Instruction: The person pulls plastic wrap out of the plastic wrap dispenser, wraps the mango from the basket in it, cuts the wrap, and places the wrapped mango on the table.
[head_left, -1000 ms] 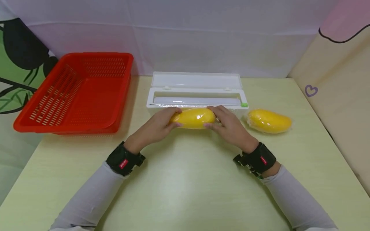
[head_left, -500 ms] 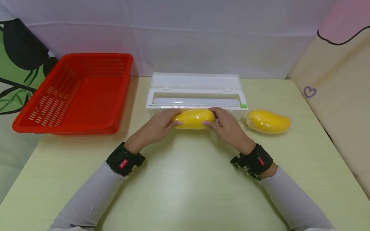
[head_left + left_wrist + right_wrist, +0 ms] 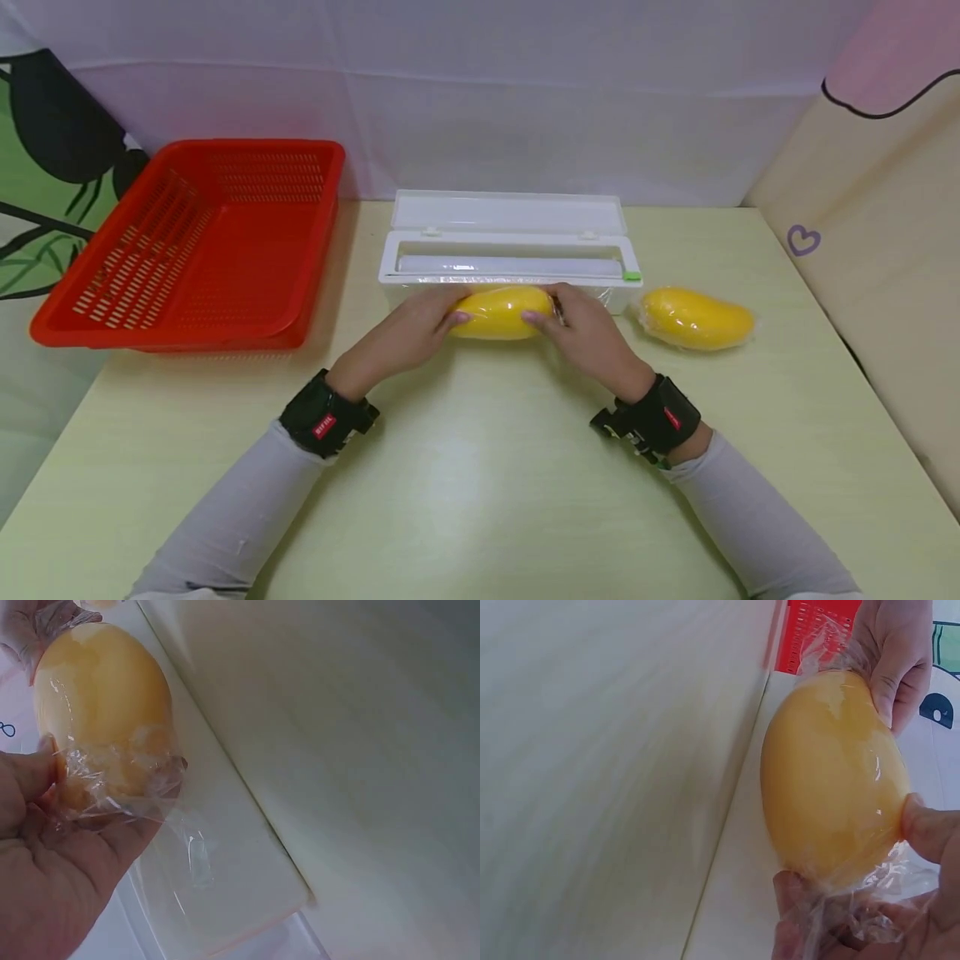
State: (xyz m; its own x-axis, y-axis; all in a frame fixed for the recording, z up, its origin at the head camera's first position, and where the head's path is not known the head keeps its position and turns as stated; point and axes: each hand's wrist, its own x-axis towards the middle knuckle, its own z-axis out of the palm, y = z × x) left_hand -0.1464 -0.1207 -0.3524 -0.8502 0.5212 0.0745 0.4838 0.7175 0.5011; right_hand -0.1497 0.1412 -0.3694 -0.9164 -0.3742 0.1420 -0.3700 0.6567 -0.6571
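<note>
Between both hands is a yellow mango (image 3: 501, 313) with clear cling film around it, held just in front of the film dispenser (image 3: 510, 265). My left hand (image 3: 411, 329) grips one end, thumb on the near side and fingers behind. At the other end my right hand (image 3: 592, 342) holds it the same way. Loose, crumpled film (image 3: 112, 787) bunches at the left fingers in the left wrist view. More film (image 3: 855, 911) gathers in the right palm in the right wrist view. A second wrapped mango (image 3: 697, 319) lies on the table to the right.
A red perforated basket (image 3: 262, 250) stands at the back left. The white dispenser has its lid (image 3: 508, 212) raised and a film roll inside; a green slider (image 3: 632, 276) sits at its right end. Fabric (image 3: 540, 100) hangs behind the table (image 3: 465, 483).
My right hand and wrist have shifted slightly left, its thumb pressing further in on the mango. The left hand keeps its hold, and the mango sits a touch lower in the head view.
</note>
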